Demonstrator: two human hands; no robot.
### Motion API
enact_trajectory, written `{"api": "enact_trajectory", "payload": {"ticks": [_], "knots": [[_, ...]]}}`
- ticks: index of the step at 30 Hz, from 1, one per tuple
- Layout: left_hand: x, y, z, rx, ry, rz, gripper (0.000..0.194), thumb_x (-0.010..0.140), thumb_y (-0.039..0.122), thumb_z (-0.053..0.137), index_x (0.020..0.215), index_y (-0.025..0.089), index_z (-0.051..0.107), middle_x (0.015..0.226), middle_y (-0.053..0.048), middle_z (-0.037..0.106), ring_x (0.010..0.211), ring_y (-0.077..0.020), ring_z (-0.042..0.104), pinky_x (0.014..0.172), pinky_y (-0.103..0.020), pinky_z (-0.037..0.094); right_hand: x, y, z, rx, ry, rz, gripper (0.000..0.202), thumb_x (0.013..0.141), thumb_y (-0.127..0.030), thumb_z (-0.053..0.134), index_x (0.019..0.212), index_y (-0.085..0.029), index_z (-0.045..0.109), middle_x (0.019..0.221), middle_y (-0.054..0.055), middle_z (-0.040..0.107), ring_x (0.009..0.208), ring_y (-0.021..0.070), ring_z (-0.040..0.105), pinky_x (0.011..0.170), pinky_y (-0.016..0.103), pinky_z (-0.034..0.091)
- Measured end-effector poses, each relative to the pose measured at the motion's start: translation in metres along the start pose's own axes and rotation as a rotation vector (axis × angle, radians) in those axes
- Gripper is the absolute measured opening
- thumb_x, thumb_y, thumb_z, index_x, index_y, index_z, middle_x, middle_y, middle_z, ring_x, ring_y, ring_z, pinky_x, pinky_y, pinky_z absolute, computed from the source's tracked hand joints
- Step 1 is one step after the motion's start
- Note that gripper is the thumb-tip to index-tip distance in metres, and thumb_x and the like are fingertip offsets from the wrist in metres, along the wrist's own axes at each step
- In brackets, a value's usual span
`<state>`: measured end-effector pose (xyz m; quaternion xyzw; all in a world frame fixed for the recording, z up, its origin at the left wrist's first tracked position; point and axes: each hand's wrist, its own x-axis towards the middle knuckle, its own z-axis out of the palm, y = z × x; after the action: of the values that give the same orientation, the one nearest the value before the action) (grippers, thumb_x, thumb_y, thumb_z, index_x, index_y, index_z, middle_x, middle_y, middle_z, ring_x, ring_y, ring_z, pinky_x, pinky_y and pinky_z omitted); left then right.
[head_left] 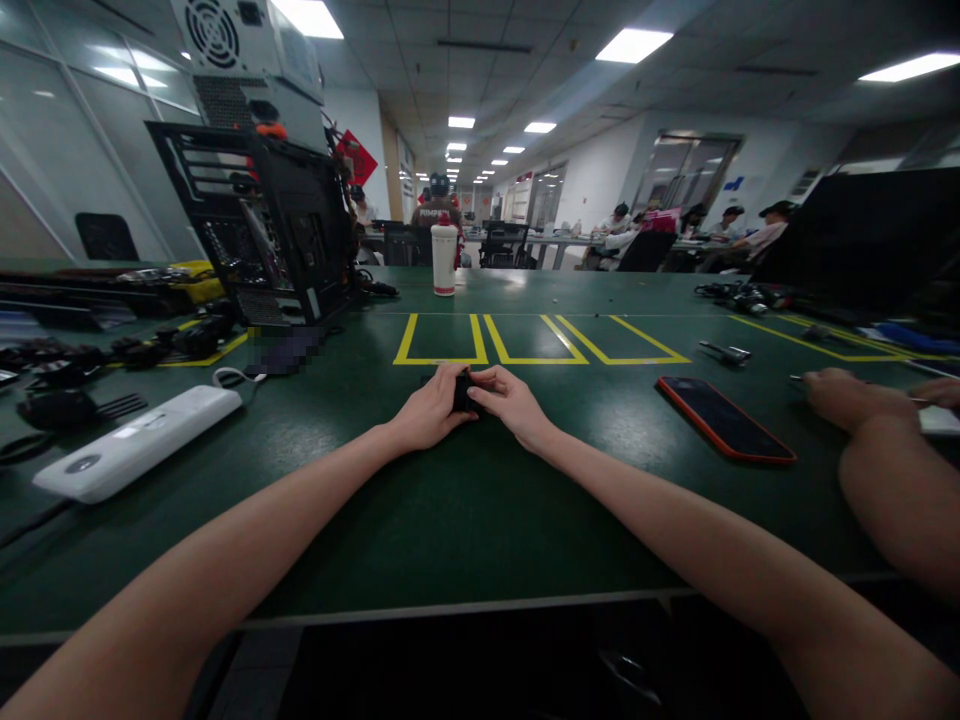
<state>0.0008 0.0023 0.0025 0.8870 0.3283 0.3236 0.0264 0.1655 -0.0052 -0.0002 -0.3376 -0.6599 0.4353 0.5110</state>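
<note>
A small black object point(460, 391) sits between my two hands, low over the green table; its kind is hard to make out because fingers cover much of it. My left hand point(429, 412) is closed around its left side. From the right, my right hand point(513, 402) pinches its edge with thumb and fingertips. Just beyond the hands, yellow tape outlines point(441, 361) mark the green table point(450, 520).
To the left lie a white power strip point(142, 440) and dark cables, with an open computer case point(277, 220) behind. A white cup point(444, 262) stands at the back. Rightward are an orange-edged phone point(724, 418), a metal tool point(726, 353) and another person's hand point(859, 398).
</note>
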Motion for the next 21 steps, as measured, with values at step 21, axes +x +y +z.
{"api": "enact_trajectory", "payload": {"ticks": [21], "knots": [[0.0003,0.0001,-0.0001,0.0,-0.003,-0.011,0.058,0.072,0.033,0.056,0.118,0.017,0.024,0.116,-0.012,0.038,0.108,-0.0259,0.043,0.087,-0.044,0.041,0.0017,-0.0029,-0.0044,0.014,-0.016,0.077,0.026,0.067,-0.031,0.061,0.089,-0.02,0.054,0.091,0.002,0.059,0.09,0.0143,0.054,0.085,0.036,0.042]]}}
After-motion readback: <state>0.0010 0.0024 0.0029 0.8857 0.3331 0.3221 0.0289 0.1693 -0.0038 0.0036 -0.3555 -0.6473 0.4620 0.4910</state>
